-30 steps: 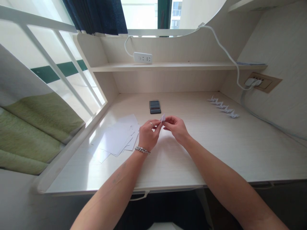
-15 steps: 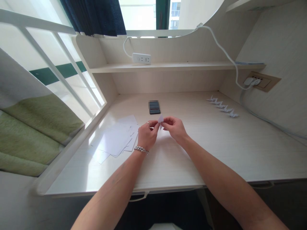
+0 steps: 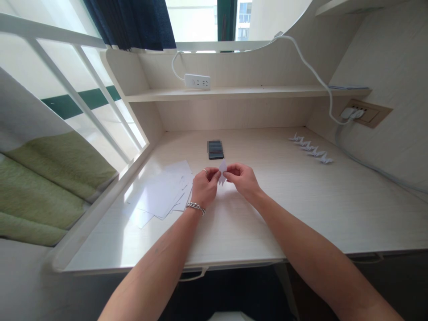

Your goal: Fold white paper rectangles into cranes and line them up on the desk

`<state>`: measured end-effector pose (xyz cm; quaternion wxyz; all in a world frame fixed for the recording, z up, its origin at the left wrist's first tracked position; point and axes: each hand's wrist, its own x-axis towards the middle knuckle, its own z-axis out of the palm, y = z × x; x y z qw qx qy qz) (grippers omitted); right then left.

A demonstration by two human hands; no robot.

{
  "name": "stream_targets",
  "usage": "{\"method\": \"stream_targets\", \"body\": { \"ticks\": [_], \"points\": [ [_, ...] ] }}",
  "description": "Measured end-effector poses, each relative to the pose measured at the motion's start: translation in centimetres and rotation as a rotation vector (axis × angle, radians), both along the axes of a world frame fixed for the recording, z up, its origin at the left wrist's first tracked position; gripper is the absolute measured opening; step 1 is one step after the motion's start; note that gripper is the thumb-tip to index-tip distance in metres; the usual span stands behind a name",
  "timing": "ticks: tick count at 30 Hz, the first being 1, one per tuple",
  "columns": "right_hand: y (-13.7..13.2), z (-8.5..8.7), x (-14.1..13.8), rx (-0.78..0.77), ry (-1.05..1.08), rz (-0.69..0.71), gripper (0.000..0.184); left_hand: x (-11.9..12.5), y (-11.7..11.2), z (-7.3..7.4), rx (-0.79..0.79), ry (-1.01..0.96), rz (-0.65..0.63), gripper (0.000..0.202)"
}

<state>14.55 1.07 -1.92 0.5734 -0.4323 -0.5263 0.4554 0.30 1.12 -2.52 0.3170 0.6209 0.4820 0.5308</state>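
Between my two hands, above the pale desk [image 3: 240, 232], is a small folded piece of white paper [image 3: 222, 172], narrow and pointed at its top. My left hand [image 3: 205, 185], with a ring and a chain bracelet, pinches its left side between thumb and fingers. On the opposite side, the thumb and forefinger of my right hand [image 3: 243, 179] grip its edge. Loose white paper sheets [image 3: 163, 189] lie overlapping to the left of my left hand. Several folded paper cranes [image 3: 316, 152] stand in a slanting row at the far right.
A dark phone-like object [image 3: 216, 150], partly blurred out, lies just beyond my hands. The shelf [image 3: 234, 92] at the back holds a white power strip [image 3: 197, 82]. A white cable [image 3: 314, 73] hangs down to a wall socket [image 3: 366, 113] on the right.
My left hand has shifted slightly left, and the fingers of both hands are a little further apart. More of the folded paper shows between them, including its lower points.
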Motion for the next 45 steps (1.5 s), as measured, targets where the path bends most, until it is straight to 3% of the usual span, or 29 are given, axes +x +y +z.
{"method": "stream_targets", "body": {
  "ticks": [6, 12, 23, 34, 45],
  "points": [
    [0.0, 0.0, -0.1, -0.026, 0.030, 0.002, 0.022, 0.1, 0.1, 0.0, -0.057, -0.057, -0.038, 0.021],
    [-0.2, 0.4, -0.1, -0.062, 0.049, 0.013, 0.023, -0.1, 0.1, 0.1, -0.045, 0.006, -0.022, 0.025],
    [-0.2, 0.4, -0.1, -0.097, 0.118, 0.121, 0.031, -0.5, 0.2, 0.1, -0.049, -0.037, -0.029, 0.029],
    [-0.5, 1.0, 0.0, -0.119, 0.018, 0.040, 0.023, -0.1, -0.2, 0.1, -0.059, 0.097, -0.052, 0.027],
    [0.0, 0.8, 0.2, -0.090, 0.146, -0.024, 0.031, 0.2, -1.0, 1.0, -0.069, 0.197, -0.115, 0.023]
  ]
}}
